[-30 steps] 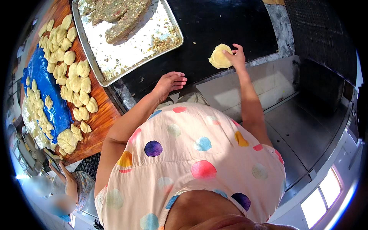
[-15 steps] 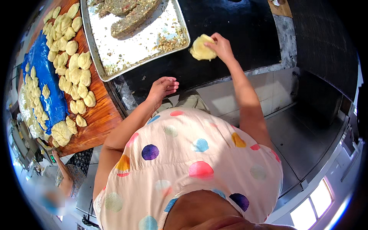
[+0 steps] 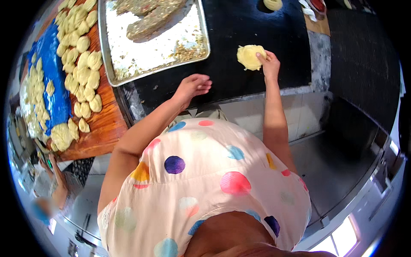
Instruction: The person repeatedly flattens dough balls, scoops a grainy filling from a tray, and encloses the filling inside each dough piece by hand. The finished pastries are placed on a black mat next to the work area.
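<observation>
A flattened, ragged round of pale dough [image 3: 248, 56] is pinched at its right side by my right hand [image 3: 269, 66] over the black worktop [image 3: 231, 92]. My left hand [image 3: 195, 88] is open near the worktop's front, fingers slightly bent and nothing in them. Just beyond it lies a metal tray [image 3: 158, 73] with long grey-brown slabs of seedy mixture [image 3: 152, 25] and scattered crumbs. Many pieces of dough [image 3: 83, 75] lie on the wooden table [image 3: 109, 130] and a blue plastic sheet [image 3: 58, 103] at the left.
Another dough ball [image 3: 272, 4] sits at the worktop's back, near a bowl of red stuff [image 3: 317, 5] and white crumpled paper [image 3: 307, 10]. A dark ribbed panel [image 3: 355, 55] is at the right. A co-worker [image 3: 60, 186] stands by the wooden table at the lower left.
My right hand swung up and left with the dough, then moved back right, the dough's surface now facing up. My left hand shifted slightly upward. The co-worker's arms have risen.
</observation>
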Motion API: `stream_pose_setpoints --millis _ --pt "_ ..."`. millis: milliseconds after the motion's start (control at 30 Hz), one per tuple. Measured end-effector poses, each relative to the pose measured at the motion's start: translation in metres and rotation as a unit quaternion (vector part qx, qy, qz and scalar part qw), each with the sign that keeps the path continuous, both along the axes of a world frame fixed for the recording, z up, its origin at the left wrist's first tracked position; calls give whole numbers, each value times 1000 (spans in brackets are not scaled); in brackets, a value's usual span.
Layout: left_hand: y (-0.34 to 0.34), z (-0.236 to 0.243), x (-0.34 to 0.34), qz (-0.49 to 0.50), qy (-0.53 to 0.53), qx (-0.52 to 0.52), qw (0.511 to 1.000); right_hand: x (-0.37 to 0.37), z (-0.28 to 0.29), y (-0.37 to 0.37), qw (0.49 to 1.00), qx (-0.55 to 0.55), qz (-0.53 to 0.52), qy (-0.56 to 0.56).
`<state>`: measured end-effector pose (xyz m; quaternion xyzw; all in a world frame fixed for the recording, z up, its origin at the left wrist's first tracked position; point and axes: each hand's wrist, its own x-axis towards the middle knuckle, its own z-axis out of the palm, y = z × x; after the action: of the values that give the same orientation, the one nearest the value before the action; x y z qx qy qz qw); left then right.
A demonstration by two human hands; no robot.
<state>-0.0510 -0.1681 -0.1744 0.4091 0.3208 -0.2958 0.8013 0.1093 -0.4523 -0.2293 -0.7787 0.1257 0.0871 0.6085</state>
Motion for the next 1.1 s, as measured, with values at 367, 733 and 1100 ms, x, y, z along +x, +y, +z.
stream_pose_setpoints --millis 367,733,1100 --pt "86 21 7 194 -35 -125 972 -83 135 183 862 -93 393 -306" --pt "218 39 -101 393 -61 -291 870 12 61 443 575 -401 583 -410" --pt "263 22 -122 392 -70 -251 882 16 56 459 528 -369 665 -379"
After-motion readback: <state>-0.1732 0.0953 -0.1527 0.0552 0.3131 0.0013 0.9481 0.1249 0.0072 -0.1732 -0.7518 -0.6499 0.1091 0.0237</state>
